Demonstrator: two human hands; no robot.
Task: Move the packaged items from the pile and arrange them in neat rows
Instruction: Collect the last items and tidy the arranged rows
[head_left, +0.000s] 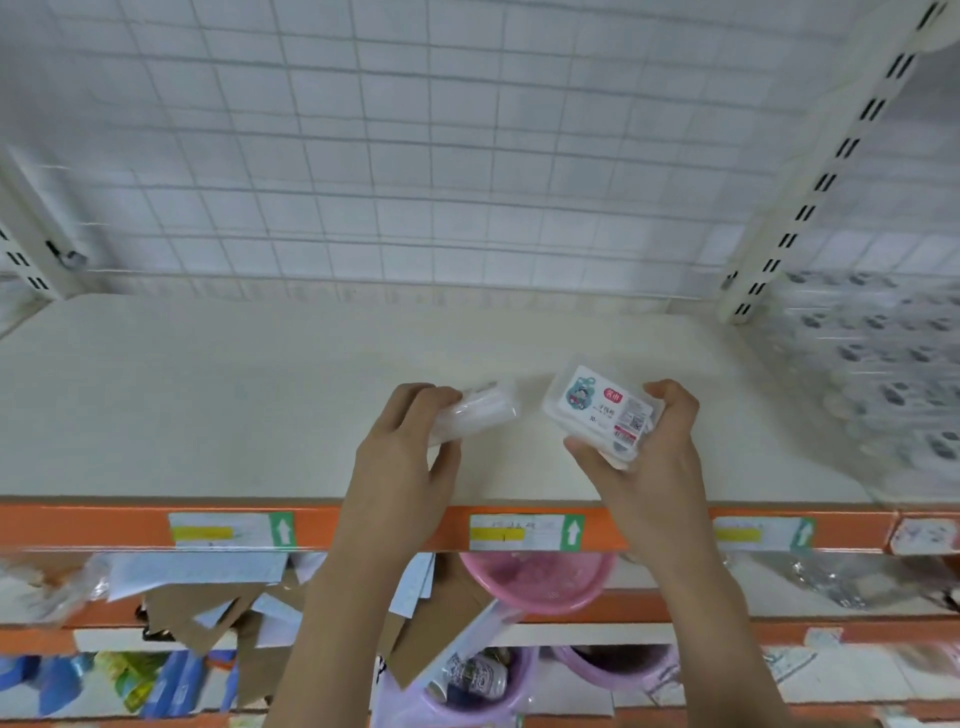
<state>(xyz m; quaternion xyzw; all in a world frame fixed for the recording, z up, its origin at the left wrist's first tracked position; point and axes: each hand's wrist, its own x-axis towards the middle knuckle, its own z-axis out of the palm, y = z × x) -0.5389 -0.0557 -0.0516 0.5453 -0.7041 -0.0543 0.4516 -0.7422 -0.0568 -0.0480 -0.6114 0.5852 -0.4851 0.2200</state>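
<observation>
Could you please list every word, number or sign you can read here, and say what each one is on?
"30": on the label of the packaged box in the right hand; its other print, red logo and codes are too blurred to read.
White up arrow on green: on each shelf-edge tag; the tags' writing is unreadable.
Clear packet in the left hand: no text visible.

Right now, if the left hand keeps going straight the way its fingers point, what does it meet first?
Nothing soon, by the look of it. The left hand, gripping a clear packet, points up and away over the bare shelf. The wire grid back panel would probably come first; depth is unclear.
</observation>
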